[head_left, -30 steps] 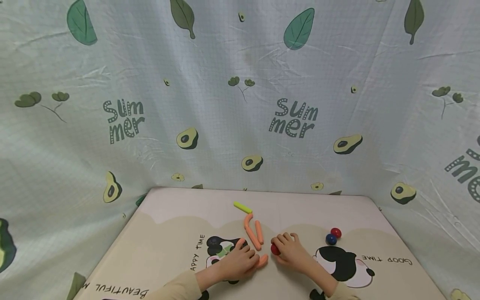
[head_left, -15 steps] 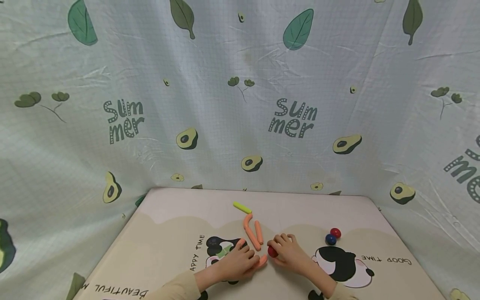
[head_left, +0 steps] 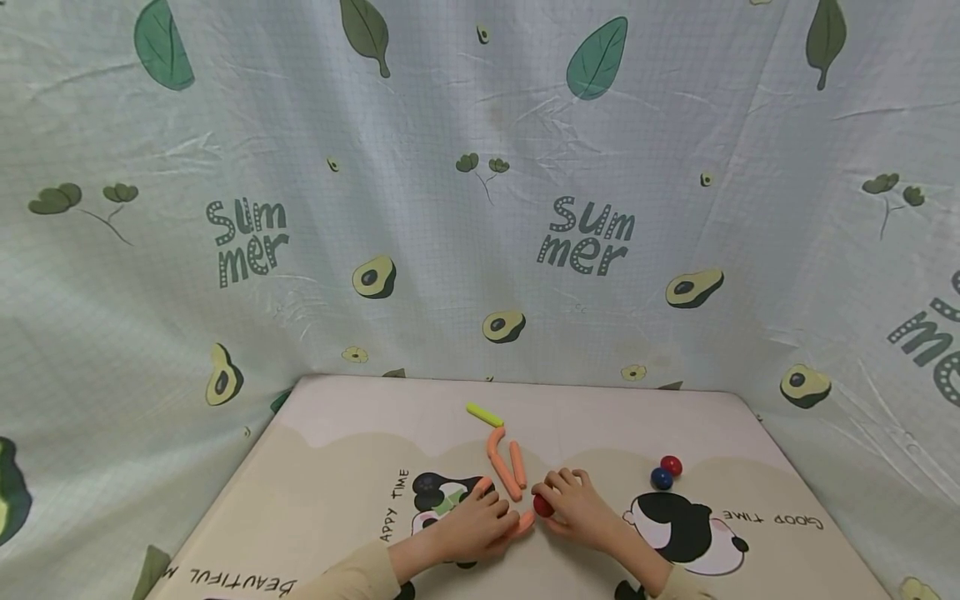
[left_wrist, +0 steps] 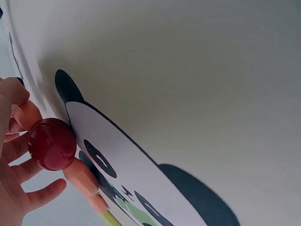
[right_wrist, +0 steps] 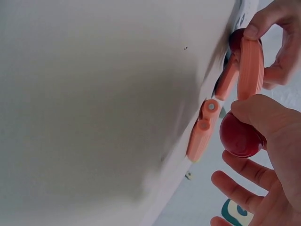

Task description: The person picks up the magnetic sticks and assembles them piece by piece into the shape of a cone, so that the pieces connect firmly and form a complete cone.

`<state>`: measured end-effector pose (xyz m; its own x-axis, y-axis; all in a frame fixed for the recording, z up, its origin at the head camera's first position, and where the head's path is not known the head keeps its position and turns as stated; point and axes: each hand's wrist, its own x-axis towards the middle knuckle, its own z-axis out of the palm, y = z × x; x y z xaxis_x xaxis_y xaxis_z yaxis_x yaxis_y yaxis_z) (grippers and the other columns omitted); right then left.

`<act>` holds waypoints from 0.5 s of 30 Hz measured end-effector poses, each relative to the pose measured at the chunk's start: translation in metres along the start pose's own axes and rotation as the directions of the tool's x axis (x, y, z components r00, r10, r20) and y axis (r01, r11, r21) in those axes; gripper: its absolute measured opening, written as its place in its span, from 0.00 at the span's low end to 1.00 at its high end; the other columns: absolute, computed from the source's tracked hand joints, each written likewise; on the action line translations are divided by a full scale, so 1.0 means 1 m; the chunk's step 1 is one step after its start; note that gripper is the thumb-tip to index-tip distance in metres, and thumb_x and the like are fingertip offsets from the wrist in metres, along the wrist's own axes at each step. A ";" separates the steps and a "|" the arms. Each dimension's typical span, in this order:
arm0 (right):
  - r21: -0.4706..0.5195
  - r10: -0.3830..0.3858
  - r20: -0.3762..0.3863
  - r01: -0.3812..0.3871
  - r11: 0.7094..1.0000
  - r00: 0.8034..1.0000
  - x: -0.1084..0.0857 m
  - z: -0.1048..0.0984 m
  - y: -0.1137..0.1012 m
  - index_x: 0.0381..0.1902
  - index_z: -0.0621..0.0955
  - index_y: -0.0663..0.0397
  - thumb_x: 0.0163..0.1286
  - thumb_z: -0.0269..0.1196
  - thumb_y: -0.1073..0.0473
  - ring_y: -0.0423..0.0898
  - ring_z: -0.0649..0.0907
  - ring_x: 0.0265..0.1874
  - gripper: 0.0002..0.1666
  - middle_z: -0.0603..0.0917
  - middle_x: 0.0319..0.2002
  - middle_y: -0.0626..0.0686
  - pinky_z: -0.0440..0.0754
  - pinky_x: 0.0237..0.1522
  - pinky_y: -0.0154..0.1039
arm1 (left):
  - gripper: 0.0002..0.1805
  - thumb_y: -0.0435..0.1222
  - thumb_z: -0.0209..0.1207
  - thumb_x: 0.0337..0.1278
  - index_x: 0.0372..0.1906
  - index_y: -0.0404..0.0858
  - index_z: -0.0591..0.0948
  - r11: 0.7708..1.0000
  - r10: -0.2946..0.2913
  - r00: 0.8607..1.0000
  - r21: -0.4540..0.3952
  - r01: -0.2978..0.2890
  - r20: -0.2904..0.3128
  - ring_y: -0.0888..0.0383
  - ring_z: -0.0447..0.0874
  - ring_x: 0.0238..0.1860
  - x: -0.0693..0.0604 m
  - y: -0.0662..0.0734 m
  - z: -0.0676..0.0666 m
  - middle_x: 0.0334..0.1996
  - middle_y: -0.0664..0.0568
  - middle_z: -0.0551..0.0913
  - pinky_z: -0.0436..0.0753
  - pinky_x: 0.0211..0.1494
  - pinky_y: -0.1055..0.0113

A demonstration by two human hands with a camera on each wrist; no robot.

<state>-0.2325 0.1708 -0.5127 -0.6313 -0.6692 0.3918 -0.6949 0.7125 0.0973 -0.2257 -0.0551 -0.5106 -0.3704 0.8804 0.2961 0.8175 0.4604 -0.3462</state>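
My left hand (head_left: 480,527) pinches a curved orange building stick (head_left: 527,522). In the left wrist view, a red ball (left_wrist: 51,144) lies against the sticks there, in front of spread fingers; the head view hides it. Another orange stick (head_left: 484,483) pokes out past the left knuckles. Close by, my right hand (head_left: 581,510) holds a second red ball (head_left: 542,505) between thumb and finger, its other fingers loosely spread in the right wrist view. There, that ball (right_wrist: 241,135) sits at the near end of the left hand's orange stick (right_wrist: 250,68); whether they touch, I cannot tell.
Beyond the hands, a curved and a straight orange stick (head_left: 517,464) lie on the printed tabletop (head_left: 330,467), with a yellow-green stick (head_left: 485,415) behind. To the right rest a blue ball (head_left: 662,478) and another red ball (head_left: 672,466). A patterned curtain hangs behind.
My right hand has brought its red ball slightly left, closer to the end of the orange stick. The left hand stays in place, still gripping the stick.
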 end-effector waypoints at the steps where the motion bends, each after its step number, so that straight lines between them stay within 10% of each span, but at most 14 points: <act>1: 0.003 0.002 0.010 -0.002 1.000 1.000 0.000 0.000 0.000 0.41 0.74 0.42 0.48 0.67 0.50 0.40 0.69 0.35 0.21 0.71 0.34 0.43 0.67 0.41 0.47 | 0.06 0.47 0.52 0.57 0.34 0.52 0.74 1.000 -0.001 1.000 -0.005 0.001 -0.001 0.65 0.67 0.29 0.000 0.000 0.000 0.26 0.63 0.73 0.61 0.35 0.71; 15: 0.035 0.001 0.096 -0.004 0.999 0.995 0.002 -0.001 -0.003 0.44 0.74 0.43 0.51 0.65 0.50 0.41 0.69 0.36 0.21 0.73 0.36 0.43 0.65 0.43 0.48 | 0.05 0.46 0.53 0.55 0.33 0.52 0.73 0.999 0.019 0.998 -0.042 -0.021 -0.064 0.64 0.64 0.27 -0.002 0.000 0.004 0.23 0.62 0.71 0.67 0.44 0.65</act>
<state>-0.2310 0.1675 -0.5110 -0.6619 -0.6858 0.3024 -0.7039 0.7074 0.0636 -0.2272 -0.0561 -0.5149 -0.3262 0.8799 0.3455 0.8432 0.4361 -0.3145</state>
